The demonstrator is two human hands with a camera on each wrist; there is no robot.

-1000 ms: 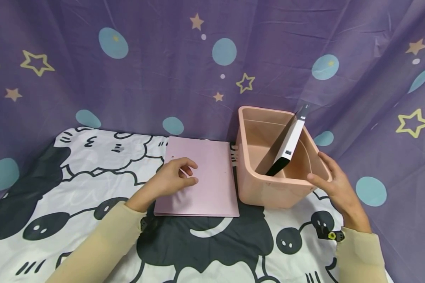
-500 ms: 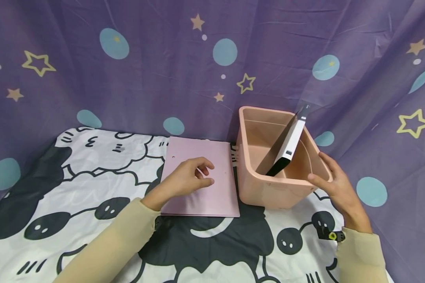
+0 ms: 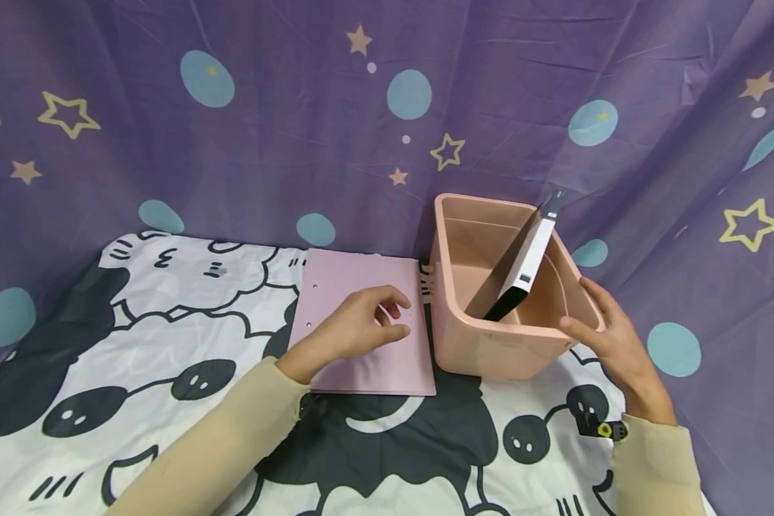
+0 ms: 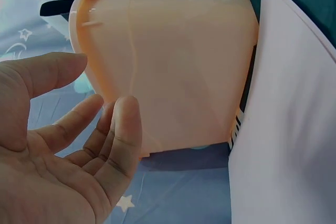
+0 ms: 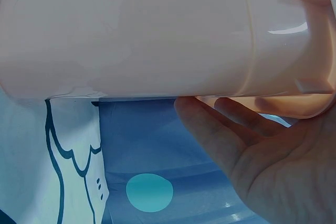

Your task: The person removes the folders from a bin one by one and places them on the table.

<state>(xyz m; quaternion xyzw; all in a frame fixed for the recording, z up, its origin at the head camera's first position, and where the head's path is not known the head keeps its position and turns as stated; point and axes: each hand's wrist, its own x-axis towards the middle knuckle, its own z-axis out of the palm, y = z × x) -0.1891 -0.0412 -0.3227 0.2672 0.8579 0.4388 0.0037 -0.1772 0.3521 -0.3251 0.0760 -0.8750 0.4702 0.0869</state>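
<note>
"Two hands show. What has the left hand got?"

"Nothing. It hangs over the pale pink folder at mid-frame in the head view, fingers loosely bent, thumb and fingertips apart."

"And the right hand?"

"Right of frame, it holds the peach bin at its near right corner, thumb and fingers spread around it."

"Where's the bin exactly?"

"Right of centre, upright on the patterned cloth, just beside the folder. One flat white-and-black object leans inside, its upper end past the rim."
</note>
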